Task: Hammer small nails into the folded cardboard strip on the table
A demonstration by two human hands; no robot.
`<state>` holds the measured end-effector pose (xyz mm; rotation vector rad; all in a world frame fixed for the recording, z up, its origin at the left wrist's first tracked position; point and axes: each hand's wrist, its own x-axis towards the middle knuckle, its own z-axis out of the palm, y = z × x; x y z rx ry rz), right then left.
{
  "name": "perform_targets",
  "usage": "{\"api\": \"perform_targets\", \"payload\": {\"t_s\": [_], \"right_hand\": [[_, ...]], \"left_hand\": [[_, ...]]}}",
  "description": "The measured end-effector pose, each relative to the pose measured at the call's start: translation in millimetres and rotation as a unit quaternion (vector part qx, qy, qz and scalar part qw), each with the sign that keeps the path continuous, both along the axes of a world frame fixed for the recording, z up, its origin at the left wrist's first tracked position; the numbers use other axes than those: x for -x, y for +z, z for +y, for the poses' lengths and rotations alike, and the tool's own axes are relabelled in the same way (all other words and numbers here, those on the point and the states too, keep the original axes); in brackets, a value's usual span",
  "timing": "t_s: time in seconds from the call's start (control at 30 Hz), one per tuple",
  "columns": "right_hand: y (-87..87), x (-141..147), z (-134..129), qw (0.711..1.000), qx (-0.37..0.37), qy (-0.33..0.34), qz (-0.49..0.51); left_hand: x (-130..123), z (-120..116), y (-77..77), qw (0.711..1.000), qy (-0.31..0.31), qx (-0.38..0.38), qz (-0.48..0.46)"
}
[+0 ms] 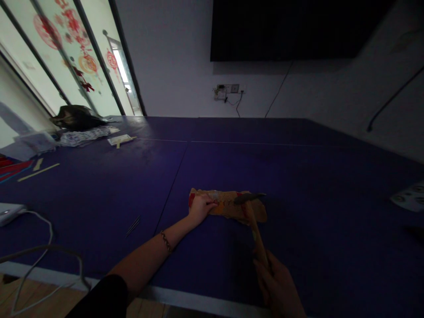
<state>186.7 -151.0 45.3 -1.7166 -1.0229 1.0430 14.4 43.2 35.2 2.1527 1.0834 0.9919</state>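
Observation:
A hammer with a pale wooden handle and a dark metal head is in my right hand, whose fingers wrap round the lower handle. Its head is over the right part of a flat brown piece with ragged edges and red and orange patches, lying on the blue table. I cannot tell whether the head touches it. My left hand rests on the left part of that piece, thumb and fingers drawn together; whatever they hold is too small and dark to name. Small dark marks show between the hand and the hammer head.
Several thin metal rods lie left of my forearm on the blue table. A white device with a cable is at the left edge. Farther back are a black bag, papers and yellowish strips. A grey object sits at far right.

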Motion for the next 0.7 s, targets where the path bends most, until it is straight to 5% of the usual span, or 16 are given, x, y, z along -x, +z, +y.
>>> {"api": "perform_targets", "payload": {"t_s": [0.23, 0.43, 0.7], "right_hand": [[19.9, 11.6, -8.5, 0.999, -0.032, -0.021, 0.018], [51.8, 31.3, 5.2, 0.996, 0.020, 0.079, -0.033], [57.6, 48.6, 17.5, 0.981, -0.005, 0.118, -0.157]], "left_hand": [[-0.9, 0.7, -1.4, 1.000, 0.006, -0.002, 0.009], [-2.0, 1.0, -1.5, 1.000, 0.007, 0.007, 0.026], [-4.1, -0.8, 1.3, 0.998, 0.041, 0.022, 0.049]]}}
